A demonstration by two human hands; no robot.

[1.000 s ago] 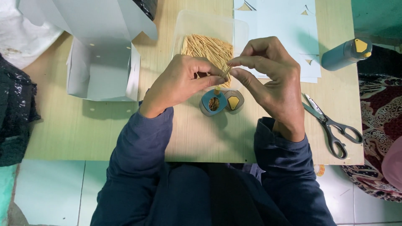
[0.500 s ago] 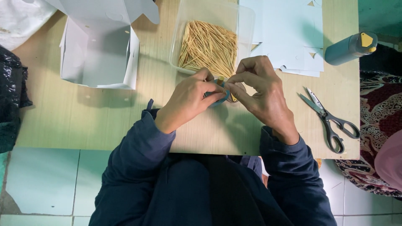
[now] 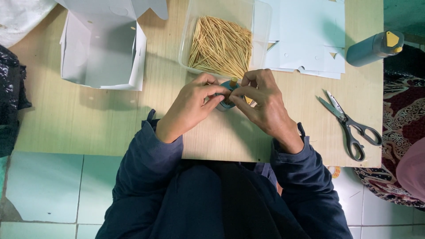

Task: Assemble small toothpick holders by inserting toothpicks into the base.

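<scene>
Both of my hands meet at the middle of the wooden table [image 3: 88, 124]. My left hand [image 3: 195, 104] and my right hand [image 3: 265, 106] together grip a small blue container [image 3: 226, 104], which my fingers mostly hide. A tan bit sticks out at its top. Just beyond my hands stands a clear plastic tub [image 3: 186, 48] filled with thin wooden sticks [image 3: 221, 44].
An open white cardboard box [image 3: 102, 48] sits at the back left. Pale blue cut paper sheets [image 3: 310, 35] lie at the back right, with a blue bottle with a yellow cap [image 3: 374, 48] beside them. Scissors [image 3: 349, 124] lie on the right. A black bag [image 3: 11, 97] is at the left edge.
My hands were pinching sticks above the blue container lying on the table; they have dropped onto it and now hold it between them.
</scene>
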